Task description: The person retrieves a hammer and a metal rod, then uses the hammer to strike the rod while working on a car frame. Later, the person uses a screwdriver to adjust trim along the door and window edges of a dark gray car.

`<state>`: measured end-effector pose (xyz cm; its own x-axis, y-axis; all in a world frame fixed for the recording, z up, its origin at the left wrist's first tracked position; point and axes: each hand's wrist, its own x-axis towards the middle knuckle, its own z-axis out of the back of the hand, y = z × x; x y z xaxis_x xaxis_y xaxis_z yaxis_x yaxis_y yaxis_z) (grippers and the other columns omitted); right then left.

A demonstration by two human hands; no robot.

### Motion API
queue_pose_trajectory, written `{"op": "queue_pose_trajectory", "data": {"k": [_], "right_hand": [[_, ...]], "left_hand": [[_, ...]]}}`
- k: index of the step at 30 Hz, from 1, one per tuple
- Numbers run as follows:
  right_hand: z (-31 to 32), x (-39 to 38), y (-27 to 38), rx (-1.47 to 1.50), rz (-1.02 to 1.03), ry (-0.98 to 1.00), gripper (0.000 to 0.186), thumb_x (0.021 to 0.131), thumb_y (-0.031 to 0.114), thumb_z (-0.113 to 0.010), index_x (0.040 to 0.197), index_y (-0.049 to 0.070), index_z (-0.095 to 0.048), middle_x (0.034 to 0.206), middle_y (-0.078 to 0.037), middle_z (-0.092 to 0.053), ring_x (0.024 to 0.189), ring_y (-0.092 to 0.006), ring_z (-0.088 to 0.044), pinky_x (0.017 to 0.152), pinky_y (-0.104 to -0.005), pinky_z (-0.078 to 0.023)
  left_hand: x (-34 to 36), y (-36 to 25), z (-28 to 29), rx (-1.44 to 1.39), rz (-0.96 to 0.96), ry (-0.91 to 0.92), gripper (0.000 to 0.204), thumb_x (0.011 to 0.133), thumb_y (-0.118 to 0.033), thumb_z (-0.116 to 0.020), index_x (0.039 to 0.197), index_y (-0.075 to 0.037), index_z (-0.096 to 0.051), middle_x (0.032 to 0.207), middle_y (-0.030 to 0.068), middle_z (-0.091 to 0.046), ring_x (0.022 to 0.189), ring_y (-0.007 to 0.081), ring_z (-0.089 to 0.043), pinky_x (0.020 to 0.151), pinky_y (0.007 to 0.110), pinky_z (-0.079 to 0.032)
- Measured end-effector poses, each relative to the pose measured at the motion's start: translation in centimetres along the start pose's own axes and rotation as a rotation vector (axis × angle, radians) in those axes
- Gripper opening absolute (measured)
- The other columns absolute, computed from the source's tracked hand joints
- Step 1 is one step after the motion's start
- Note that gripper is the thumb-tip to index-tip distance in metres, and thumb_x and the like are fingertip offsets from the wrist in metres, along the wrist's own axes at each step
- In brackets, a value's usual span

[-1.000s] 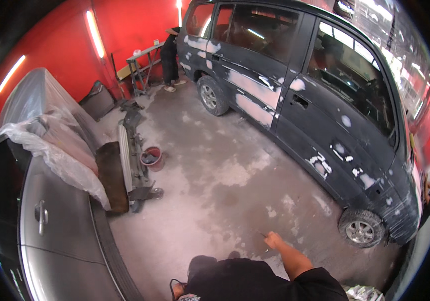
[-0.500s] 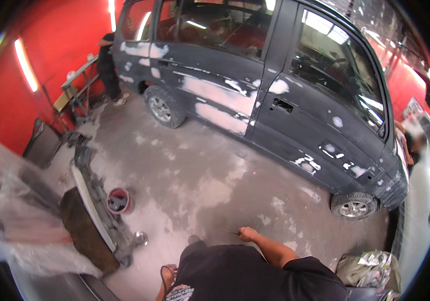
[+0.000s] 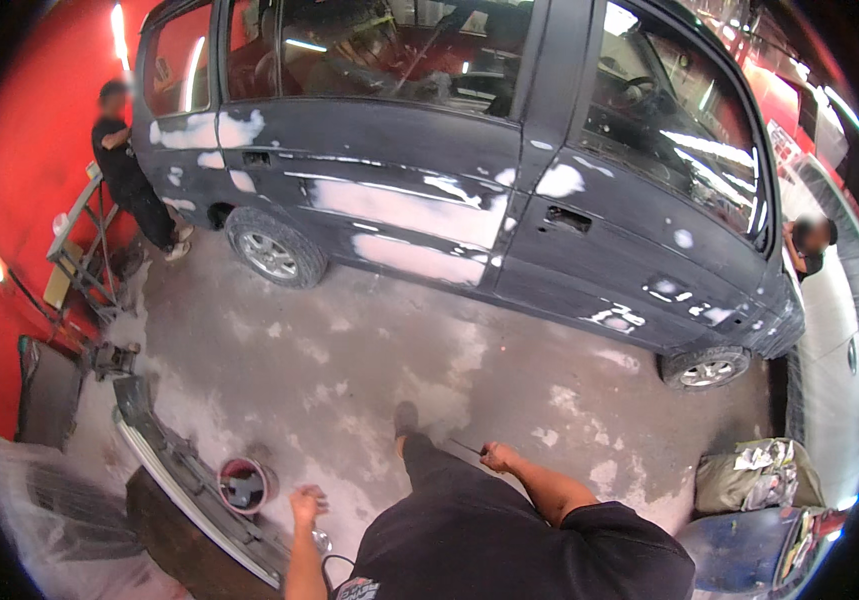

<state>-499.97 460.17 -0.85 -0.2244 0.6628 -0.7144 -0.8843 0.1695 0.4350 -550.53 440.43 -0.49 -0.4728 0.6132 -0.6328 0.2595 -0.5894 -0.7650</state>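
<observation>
**Left hand out from hip, leg forward, view swung left since last frame**

Left hand now floats near the dark red bucket, fingers loosely spread, nothing seen in it. Right hand is curled round the end of a thin dark rod-like tool, held over the floor in front of the body, tip pointing left.

Handling, my read: light, stiff, slim enough to roll or slip in dusty fingers. Grip at the thick end as now; leave the thin end free, it may bend or poke. Exact type too small to tell.

Around: person's own foot near the tip, so mind the leg. Van with patchy filler ahead. Long pale trim strip and bucket crowd the left; canvas bag and blue drum the right. Co-workers at van's rear and front, both well apart.
</observation>
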Motion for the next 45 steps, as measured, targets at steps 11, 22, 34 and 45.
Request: {"op": "queue_pose_trajectory", "data": {"k": [11,22,34,45], "right_hand": [[12.1,22.9,21.1,-0.217,0.282,0.024,0.036,0.084,0.022,-0.053,0.11,0.005,-0.07,0.082,-0.021,-0.072,0.077,-0.0384,-0.071,0.073,-0.0483,-0.056],[16.2,32.2,36.5,-0.162,0.462,-0.061,0.039,0.083,0.028,-0.062,0.113,0.003,-0.067,0.101,-0.025,-0.07,0.097,-0.0435,-0.066,0.088,-0.0496,-0.051],[12.6,36.9,40.4,0.155,0.055,0.008,0.033,0.08,0.017,-0.066,0.11,0.003,-0.071,0.077,-0.015,-0.07,0.061,-0.021,-0.069,0.058,-0.036,-0.059],[17.3,39.4,71.0,0.563,0.458,-0.26,0.033,0.087,0.013,-0.063,0.115,-0.002,-0.06,0.073,-0.01,-0.063,0.062,-0.017,-0.062,0.058,-0.0325,-0.051]], "left_hand": [[5.8,-1.0,1.2,0.519,-0.125,-0.057,0.019,0.087,-0.014,-0.069,0.096,0.0,-0.077,0.084,0.011,-0.076,0.077,0.0201,-0.072,0.073,0.034,-0.058],[16.8,-15.6,0.2,0.151,0.095,-0.136,0.015,0.088,-0.006,-0.061,0.099,0.0,-0.071,0.079,0.0165,-0.071,0.06,0.0275,-0.068,0.049,0.039,-0.054],[47.2,-31.0,17.3,0.207,-0.174,-0.169,0.017,0.091,-0.01,-0.062,0.09,0.005,-0.07,0.071,0.0108,-0.068,0.056,0.0182,-0.063,0.048,0.032,-0.048],[59.4,-70.6,12.7,0.36,-0.851,-0.193,0.027,0.093,-0.018,-0.066,0.104,0.007,-0.069,0.079,0.0126,-0.07,0.073,0.0182,-0.064,0.071,0.035,-0.051]]}}
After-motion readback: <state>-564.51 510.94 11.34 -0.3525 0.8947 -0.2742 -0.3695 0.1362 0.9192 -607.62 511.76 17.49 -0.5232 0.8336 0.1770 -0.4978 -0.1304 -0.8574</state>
